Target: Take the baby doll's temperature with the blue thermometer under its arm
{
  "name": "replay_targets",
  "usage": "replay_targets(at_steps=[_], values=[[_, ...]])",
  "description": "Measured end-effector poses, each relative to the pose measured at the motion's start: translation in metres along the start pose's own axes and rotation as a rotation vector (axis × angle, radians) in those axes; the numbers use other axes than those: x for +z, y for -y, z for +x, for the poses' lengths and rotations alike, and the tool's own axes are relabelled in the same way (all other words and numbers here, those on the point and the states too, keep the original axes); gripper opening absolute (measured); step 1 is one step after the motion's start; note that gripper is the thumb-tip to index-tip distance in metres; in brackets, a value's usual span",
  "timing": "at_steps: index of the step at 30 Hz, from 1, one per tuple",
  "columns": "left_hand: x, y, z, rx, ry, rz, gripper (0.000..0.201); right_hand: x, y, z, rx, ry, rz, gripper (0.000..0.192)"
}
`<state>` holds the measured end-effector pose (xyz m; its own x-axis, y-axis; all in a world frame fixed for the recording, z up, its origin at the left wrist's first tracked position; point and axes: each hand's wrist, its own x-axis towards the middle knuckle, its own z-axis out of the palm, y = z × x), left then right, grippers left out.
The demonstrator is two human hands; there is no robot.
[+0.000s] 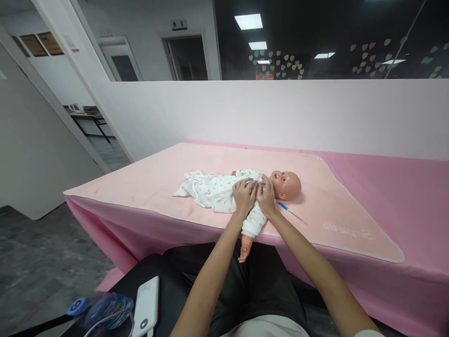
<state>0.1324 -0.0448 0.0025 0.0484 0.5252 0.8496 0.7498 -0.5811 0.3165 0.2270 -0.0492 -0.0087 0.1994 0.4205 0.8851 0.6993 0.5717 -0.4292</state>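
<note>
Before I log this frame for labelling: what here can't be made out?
Head view only:
- Doll chest and collar: covered by left hand and right hand.
- Pen-like tool: too small to identify.
- White device and blue item: blurred, cut off by bottom edge.

The scene is evenly and fairly brightly lit; the light comes from ceiling panels (249,21) overhead, which show as white rectangles in the dark glass (333,42) above the partition; shadows are soft and short, a faint one lying under the doll's head (286,185) on the pink blanket (157,182); there is no strong glare; the wide lens bends straight lines toward the edges; the lower left corner is smeared, perhaps by closeness to the lens; the centre is sharp.
</note>
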Motion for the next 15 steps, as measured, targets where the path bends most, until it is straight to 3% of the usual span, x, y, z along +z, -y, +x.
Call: replay_targets(at_steps=[6,15], values=[[-0.0013,-0.0023,0.0004,-0.006,-0.047,-0.04,0.017,-0.005,0.0046,0.0033,-0.004,0.034,0.0,0.006],[-0.0028,-0.0029,0.0027,0.005,-0.038,-0.08,0.019,-0.007,0.0046,0.0039,-0.022,0.101,-0.058,0.014]])
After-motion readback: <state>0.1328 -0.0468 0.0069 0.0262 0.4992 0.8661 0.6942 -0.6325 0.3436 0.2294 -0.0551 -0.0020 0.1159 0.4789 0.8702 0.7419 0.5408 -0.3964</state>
